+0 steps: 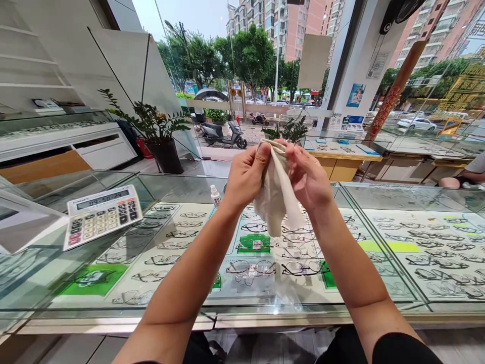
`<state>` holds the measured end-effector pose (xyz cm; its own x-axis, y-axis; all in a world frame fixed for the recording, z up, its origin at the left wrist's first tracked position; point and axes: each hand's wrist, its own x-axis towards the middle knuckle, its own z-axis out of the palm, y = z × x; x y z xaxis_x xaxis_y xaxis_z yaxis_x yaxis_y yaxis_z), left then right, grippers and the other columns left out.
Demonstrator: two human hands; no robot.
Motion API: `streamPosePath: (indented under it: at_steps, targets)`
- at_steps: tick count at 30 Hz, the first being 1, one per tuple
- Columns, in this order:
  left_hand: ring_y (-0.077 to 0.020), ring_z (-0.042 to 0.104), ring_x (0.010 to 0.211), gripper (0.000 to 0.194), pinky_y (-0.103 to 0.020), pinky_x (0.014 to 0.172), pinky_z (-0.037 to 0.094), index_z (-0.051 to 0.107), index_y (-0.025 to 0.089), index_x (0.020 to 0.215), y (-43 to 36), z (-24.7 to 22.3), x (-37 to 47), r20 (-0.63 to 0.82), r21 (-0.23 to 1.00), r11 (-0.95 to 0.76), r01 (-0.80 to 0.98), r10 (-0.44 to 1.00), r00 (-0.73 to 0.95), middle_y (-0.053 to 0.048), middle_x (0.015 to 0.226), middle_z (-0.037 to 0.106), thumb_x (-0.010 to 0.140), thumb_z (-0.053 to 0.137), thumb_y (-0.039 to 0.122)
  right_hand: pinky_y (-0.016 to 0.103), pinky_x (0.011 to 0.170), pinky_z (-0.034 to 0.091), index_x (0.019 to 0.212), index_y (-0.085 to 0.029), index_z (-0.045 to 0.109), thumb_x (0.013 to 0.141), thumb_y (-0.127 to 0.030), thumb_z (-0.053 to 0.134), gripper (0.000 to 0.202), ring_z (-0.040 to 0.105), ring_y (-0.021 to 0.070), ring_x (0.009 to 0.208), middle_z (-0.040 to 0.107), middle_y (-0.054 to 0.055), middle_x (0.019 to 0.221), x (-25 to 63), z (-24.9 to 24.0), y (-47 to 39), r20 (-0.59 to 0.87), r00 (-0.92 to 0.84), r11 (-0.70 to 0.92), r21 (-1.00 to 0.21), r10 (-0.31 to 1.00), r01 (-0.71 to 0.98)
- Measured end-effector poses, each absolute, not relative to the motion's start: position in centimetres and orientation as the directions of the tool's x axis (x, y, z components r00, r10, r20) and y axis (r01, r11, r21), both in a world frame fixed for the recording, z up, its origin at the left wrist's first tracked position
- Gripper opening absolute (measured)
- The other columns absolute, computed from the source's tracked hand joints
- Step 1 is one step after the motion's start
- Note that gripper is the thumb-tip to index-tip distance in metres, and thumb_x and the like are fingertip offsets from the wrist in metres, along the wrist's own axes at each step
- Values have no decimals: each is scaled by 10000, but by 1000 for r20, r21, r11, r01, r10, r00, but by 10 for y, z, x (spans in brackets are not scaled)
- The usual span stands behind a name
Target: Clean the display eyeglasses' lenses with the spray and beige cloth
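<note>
Pale cloth [278, 194]: one, soft, bunched at the top between both hands, loose folds hanging down; held above the glass counter [151, 298]. Whether the bunched part wraps anything is hidden.
Left hand [247, 177]: bare, closed on the cloth's upper edge, thumb pressed on top.
Right hand [311, 178]: bare, fingertips pinching the upper gathered part, palm partly open.
Small bottle [215, 196]: white cap, upright, near the left forearm.
Calculator [103, 216]: white casing, grey, red and black keys, display lit with digits; on the counter's left part, tilted toward the wearer.
Eyeglasses [252, 268]: many pairs, in rows under the glass, below the hands and to either side.
Green card [94, 279]: flat, under the glass, nearer than the calculator.
Potted plant [166, 154]: dark pot, beyond the counter, left.
Scooter [224, 134]: grey, parked outside the window.
</note>
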<state>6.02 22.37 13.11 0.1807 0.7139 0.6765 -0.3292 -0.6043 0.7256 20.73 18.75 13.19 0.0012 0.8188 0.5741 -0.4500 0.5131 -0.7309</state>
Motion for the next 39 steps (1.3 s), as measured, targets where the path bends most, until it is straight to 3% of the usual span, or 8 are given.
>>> streamPosePath:
  at_steps: [5, 10, 15, 23, 28, 32, 36, 39]
  targets:
    - [-172, 629, 671, 540, -292, 520, 423, 683, 229, 709, 229, 135, 48, 667, 729, -621, -289, 739, 92, 5, 654, 626, 868, 834, 723, 481, 1282, 472, 818, -294, 830, 921, -394, 767, 157, 577, 257, 1485, 777, 53, 1134, 229, 136, 187, 626, -130, 604, -778, 769, -174]
    - [-147, 549, 592, 541, -294, 479, 359, 654, 231, 678, 228, 140, 39, 681, 718, -645, -261, 729, 71, 10, 607, 566, 869, 852, 697, 509, 1285, 414, 804, -300, 857, 929, -366, 764, 169, 582, 264, 1464, 782, 48, 1204, 233, 139, 183, 567, -258, 575, -817, 782, -55]
    - [-165, 602, 628, 549, -279, 498, 401, 650, 228, 667, 225, 144, 35, 676, 729, -637, -251, 727, 118, 6, 603, 572, 841, 878, 697, 529, 1266, 393, 788, -294, 860, 931, -368, 756, 191, 624, 275, 1363, 779, 52, 1184, 232, 139, 182, 498, -319, 534, -845, 807, 30]
    - [-119, 613, 582, 442, -248, 534, 472, 773, 206, 836, 235, 145, 29, 625, 764, -537, -357, 754, 205, -5, 725, 708, 792, 960, 603, 374, 1001, 436, 779, -263, 832, 940, -421, 775, 233, 591, 184, 935, 675, 7, 903, 230, 140, 183, 502, -342, 516, -855, 795, -56]
    - [-131, 683, 646, 457, -239, 612, 567, 816, 202, 948, 240, 145, 23, 629, 777, -533, -335, 684, 370, -17, 807, 772, 696, 1043, 508, 347, 946, 427, 749, -231, 811, 882, -426, 815, 237, 555, 178, 870, 669, 9, 831, 229, 143, 180, 478, -303, 469, -877, 824, -106]
    - [-174, 734, 736, 527, -264, 676, 614, 807, 207, 970, 239, 142, 32, 648, 761, -553, -338, 666, 370, -28, 856, 799, 618, 1077, 493, 326, 977, 433, 746, -229, 827, 849, -440, 856, 236, 567, 174, 905, 678, 14, 847, 227, 140, 183, 454, -314, 421, -891, 834, -171]
    - [-130, 642, 650, 514, -220, 583, 517, 770, 202, 865, 237, 137, 45, 700, 710, -615, -343, 669, 249, 6, 756, 730, 588, 1084, 501, 322, 995, 457, 741, -222, 840, 797, -468, 900, 259, 591, 172, 904, 697, 17, 860, 222, 134, 188, 437, -349, 383, -899, 829, -214]
    - [-87, 511, 555, 515, -209, 508, 422, 721, 198, 796, 233, 134, 54, 732, 672, -664, -327, 663, 157, 33, 671, 625, 670, 1029, 591, 320, 979, 469, 786, -218, 851, 799, -479, 911, 268, 611, 164, 880, 725, 12, 852, 218, 129, 190, 418, -403, 347, -907, 814, -239]
